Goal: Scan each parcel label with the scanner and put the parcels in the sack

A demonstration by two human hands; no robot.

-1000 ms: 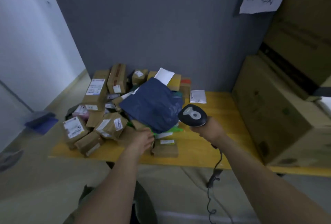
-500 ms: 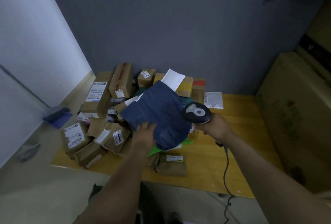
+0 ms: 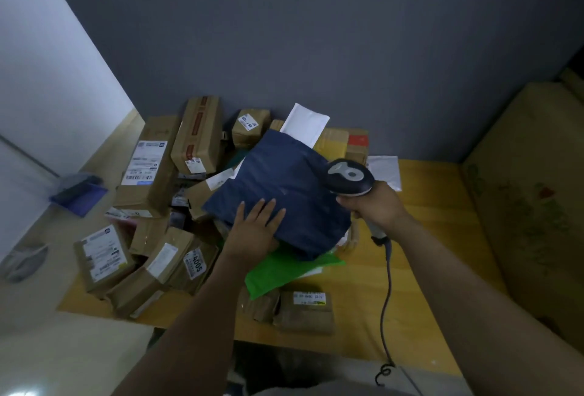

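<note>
A heap of several brown cardboard parcels (image 3: 148, 180) with white labels covers the left half of a wooden table (image 3: 426, 269). On top of the heap lies a dark blue plastic mailer (image 3: 294, 180). My left hand (image 3: 256, 231) rests flat on its near edge with straight, spread fingers. A green bag (image 3: 284, 272) sticks out from under the mailer. My right hand (image 3: 376, 206) grips the handle of the corded scanner (image 3: 349, 175), whose head sits over the mailer's right edge. No sack can be made out.
A small brown parcel (image 3: 305, 310) lies alone near the table's front edge. A white envelope (image 3: 305, 122) leans against the grey wall behind the heap. A large cardboard box (image 3: 531, 190) stands at the right. The scanner cable (image 3: 387, 316) hangs over the front edge.
My left hand has risen from the brown parcels at the front onto the blue mailer and now lies flat on it. The scanner has stayed beside the mailer's right edge.
</note>
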